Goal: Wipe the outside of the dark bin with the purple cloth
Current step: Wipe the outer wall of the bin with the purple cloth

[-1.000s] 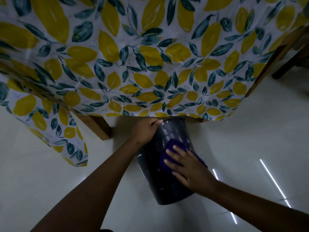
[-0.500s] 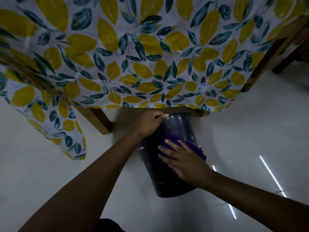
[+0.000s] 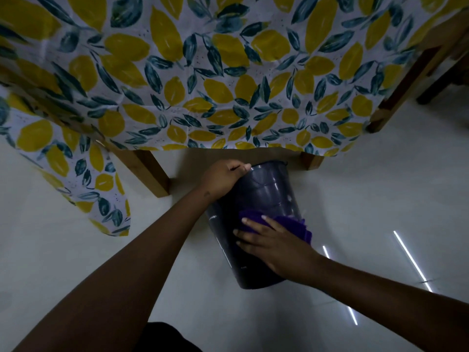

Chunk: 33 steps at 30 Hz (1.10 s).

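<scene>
The dark bin [image 3: 264, 191] stands tilted on the pale floor, its rim toward the table and its base toward me. My left hand [image 3: 223, 180] grips the rim at the bin's upper left. My right hand [image 3: 269, 243] lies flat on the bin's side, fingers spread, pressing the purple cloth [image 3: 291, 224] against it. The cloth sticks out above and to the right of my fingers; much of it is hidden under the hand.
A table draped in a lemon-print cloth [image 3: 215, 85] overhangs just behind the bin. Wooden legs stand at the left [image 3: 148, 174], behind the bin [image 3: 311, 161] and at the right [image 3: 406, 90]. Glossy white floor [image 3: 380, 199] reflects light strips to the right.
My right hand and the purple cloth have slid down the bin's side toward its base. The left hand keeps its grip on the rim. The view has shifted slightly.
</scene>
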Motion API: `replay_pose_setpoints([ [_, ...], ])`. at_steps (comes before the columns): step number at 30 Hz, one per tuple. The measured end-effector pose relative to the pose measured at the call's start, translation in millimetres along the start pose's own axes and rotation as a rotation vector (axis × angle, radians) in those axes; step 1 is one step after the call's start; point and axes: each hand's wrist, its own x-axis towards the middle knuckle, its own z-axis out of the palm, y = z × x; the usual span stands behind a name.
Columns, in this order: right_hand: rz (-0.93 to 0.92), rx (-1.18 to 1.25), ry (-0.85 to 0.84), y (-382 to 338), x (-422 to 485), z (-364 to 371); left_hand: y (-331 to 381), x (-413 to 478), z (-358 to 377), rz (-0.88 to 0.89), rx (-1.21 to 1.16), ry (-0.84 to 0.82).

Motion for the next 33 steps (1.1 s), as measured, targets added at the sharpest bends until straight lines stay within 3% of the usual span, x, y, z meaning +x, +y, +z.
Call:
replay_pose_setpoints([
  [3,0.088,-0.023,0.077,14.2,17.9,-2.7,3.4,-0.1,3.9,0.035,0.001,-0.031],
  [6,0.407,0.184,0.262,35.9,15.3,-5.9,3.2,-2.4,2.9,0.049,-0.012,-0.059],
  [8,0.490,0.271,0.312,36.5,4.5,0.3,-1.3,-3.0,-2.8,0.036,-0.022,-0.057],
  [15,0.105,0.033,0.059,-8.6,7.5,14.0,-15.2,3.6,-9.8,-0.048,0.039,-0.109],
  [18,0.134,0.047,0.106,-5.1,20.3,12.0,-18.4,4.8,-7.3,-0.016,0.080,-0.037],
  [23,0.473,0.341,0.329,30.3,18.2,4.8,-23.4,5.0,-9.1,-0.012,0.063,-0.015],
  [26,0.326,0.164,0.264,14.1,10.7,17.7,-28.8,6.5,-10.3,-0.016,0.044,0.006],
  [28,0.152,0.139,0.144,-3.6,8.0,25.1,-32.3,8.7,-11.9,-0.017,0.060,0.016],
  [30,0.073,0.117,0.148,-5.1,12.1,24.5,-32.6,10.3,-13.3,-0.004,0.078,0.003],
  [33,0.219,0.204,0.280,14.7,23.0,15.8,-30.3,10.8,-13.3,0.014,0.083,-0.011],
])
